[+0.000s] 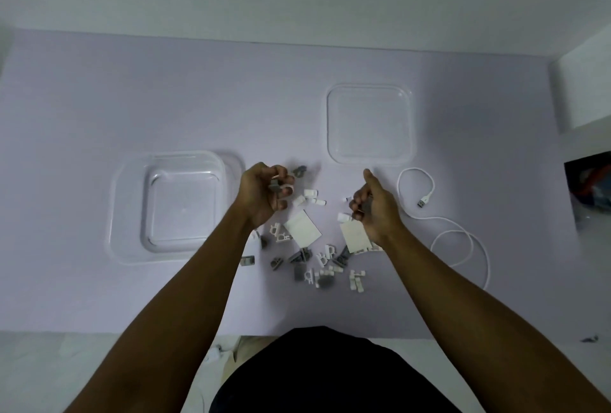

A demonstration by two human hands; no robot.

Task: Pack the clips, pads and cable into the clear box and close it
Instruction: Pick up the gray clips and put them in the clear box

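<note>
Presently both hands are raised just above the lilac table (99, 108), each loaded with clips. The left hand (264, 196) has its fingers curled round a grey clip (274, 186). The right hand (375, 206) is likewise closed, thumb up, round something small and grey, probably another clip, though the fingers hide most of it. Working both hands at once appears intended to halve the number of trips.

The clear box (114, 214) stands open and unfilled just left of the left hand, so that hand has the shorter carry. Its lid (369, 124) lies flat and apart, beyond the right hand, out of the way of the loading.

Most of the clips (317, 267), grey and white, lie scattered on the table between the forearms, with a few white ones (310, 196) between the hands. Two white pads (302, 227) (355, 235) lie flat among them, the right one partly under the right hand. The white cable (421, 203) sprawls in loose loops to the right, touching nothing else.

Assessment: packing is at an early stage. The loose cable will likely need coiling before it fits, and the small clips may slip from a full fist.
</note>
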